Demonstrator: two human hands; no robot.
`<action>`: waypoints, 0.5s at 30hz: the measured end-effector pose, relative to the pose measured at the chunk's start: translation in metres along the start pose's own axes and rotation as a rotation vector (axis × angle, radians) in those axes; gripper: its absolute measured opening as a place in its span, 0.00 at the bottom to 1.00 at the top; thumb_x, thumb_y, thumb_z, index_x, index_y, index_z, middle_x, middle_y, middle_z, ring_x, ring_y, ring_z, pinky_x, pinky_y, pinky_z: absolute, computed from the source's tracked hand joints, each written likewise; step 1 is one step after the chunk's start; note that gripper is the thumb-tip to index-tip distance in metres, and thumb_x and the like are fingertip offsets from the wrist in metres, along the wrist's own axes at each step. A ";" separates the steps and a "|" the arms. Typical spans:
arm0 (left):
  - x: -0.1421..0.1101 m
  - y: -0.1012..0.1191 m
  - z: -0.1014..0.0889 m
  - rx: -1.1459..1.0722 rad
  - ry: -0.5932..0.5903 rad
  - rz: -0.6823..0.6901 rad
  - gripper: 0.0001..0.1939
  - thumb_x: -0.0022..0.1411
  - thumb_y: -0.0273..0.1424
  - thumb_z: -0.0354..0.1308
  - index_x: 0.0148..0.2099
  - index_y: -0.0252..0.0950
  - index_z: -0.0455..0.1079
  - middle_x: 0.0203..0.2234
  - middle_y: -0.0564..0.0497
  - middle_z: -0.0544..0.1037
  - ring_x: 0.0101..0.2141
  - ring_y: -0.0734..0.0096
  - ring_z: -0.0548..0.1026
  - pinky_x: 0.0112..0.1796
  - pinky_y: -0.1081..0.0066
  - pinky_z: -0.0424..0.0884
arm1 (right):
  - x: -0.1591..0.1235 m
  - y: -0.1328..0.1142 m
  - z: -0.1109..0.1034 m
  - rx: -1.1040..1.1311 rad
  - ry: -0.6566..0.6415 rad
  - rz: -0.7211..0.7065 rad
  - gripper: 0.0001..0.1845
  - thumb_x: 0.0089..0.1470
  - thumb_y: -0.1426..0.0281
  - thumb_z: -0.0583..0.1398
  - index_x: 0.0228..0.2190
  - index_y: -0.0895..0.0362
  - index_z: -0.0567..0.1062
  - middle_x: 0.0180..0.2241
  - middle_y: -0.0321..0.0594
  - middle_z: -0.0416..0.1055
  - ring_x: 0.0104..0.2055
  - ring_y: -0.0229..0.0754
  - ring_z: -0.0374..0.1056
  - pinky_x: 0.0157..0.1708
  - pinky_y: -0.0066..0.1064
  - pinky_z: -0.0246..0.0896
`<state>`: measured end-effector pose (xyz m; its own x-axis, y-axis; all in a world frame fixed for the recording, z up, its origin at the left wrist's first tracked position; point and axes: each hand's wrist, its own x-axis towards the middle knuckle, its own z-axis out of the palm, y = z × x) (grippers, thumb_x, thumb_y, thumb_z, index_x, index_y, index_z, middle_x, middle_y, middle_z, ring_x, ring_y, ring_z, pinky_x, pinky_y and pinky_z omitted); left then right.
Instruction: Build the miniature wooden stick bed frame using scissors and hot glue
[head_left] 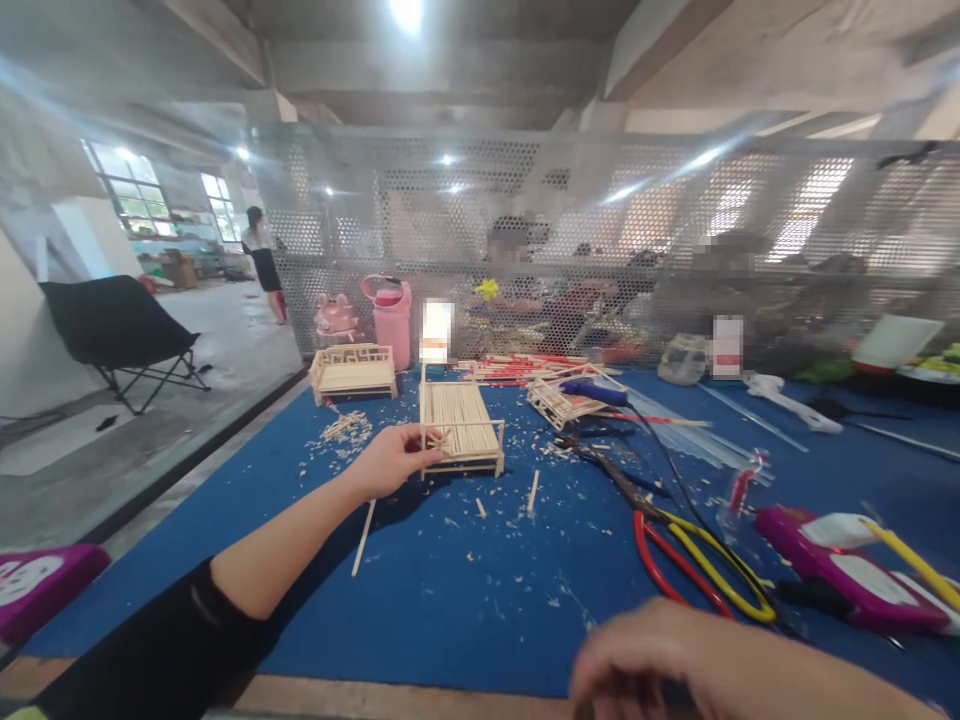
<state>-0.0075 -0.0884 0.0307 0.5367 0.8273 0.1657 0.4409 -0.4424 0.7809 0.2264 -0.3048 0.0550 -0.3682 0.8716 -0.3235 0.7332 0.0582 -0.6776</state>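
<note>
My left hand (pixel 391 460) reaches across the blue mat (pixel 487 590) and pinches the near left corner of a small wooden stick bed model (pixel 461 420). Its fingers are closed on the frame. My right hand (pixel 660 665) is low at the bottom edge, blurred, fingers curled; nothing visible in it. Loose sticks (pixel 364 535) and wood chips lie around the model.
A second stick model (pixel 353 372) stands at the back left, a third (pixel 559 400) at the back right. Red and yellow handled cutters (pixel 701 565), a black cable, a glue gun (pixel 596 390), a pink bottle (pixel 394 320) and a mesh screen (pixel 600 220) surround the area.
</note>
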 end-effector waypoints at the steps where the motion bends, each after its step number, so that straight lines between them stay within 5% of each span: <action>1: -0.001 0.000 -0.001 -0.010 -0.018 -0.027 0.17 0.47 0.38 0.58 0.38 0.34 0.71 0.20 0.56 0.70 0.21 0.77 0.64 0.27 0.73 0.62 | 0.010 -0.008 -0.006 0.034 -0.012 -0.015 0.15 0.45 0.75 0.61 0.38 0.52 0.76 0.33 0.34 0.75 0.33 0.35 0.69 0.30 0.22 0.62; 4: -0.004 -0.001 -0.001 -0.026 -0.047 -0.090 0.20 0.47 0.39 0.58 0.41 0.34 0.70 0.18 0.57 0.70 0.17 0.79 0.61 0.22 0.75 0.59 | 0.048 -0.022 -0.028 -0.130 0.170 -0.125 0.09 0.48 0.70 0.59 0.33 0.56 0.76 0.27 0.35 0.73 0.27 0.34 0.65 0.26 0.23 0.56; 7: -0.007 -0.003 0.000 -0.022 -0.025 -0.054 0.20 0.48 0.41 0.58 0.41 0.34 0.70 0.24 0.54 0.73 0.19 0.78 0.63 0.22 0.75 0.61 | 0.086 -0.021 -0.049 -0.421 0.365 -0.024 0.07 0.47 0.73 0.57 0.23 0.57 0.75 0.21 0.36 0.70 0.24 0.35 0.62 0.24 0.26 0.50; 11: -0.009 0.000 0.002 0.001 -0.024 0.024 0.16 0.49 0.41 0.57 0.35 0.34 0.71 0.24 0.53 0.74 0.21 0.78 0.64 0.25 0.75 0.62 | 0.120 -0.010 -0.051 -0.429 0.380 0.001 0.05 0.45 0.70 0.59 0.21 0.56 0.74 0.21 0.37 0.71 0.23 0.36 0.62 0.22 0.26 0.48; 15: 0.001 0.005 0.003 0.026 0.003 -0.025 0.14 0.50 0.40 0.57 0.35 0.34 0.72 0.22 0.54 0.73 0.19 0.78 0.64 0.23 0.74 0.61 | 0.122 -0.002 -0.041 -0.383 0.375 -0.049 0.07 0.47 0.68 0.59 0.21 0.57 0.73 0.21 0.35 0.70 0.23 0.35 0.61 0.22 0.26 0.48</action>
<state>-0.0028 -0.0911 0.0336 0.5230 0.8393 0.1484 0.4725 -0.4304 0.7691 0.2033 -0.1786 0.0439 -0.2293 0.9733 0.0082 0.9020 0.2157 -0.3741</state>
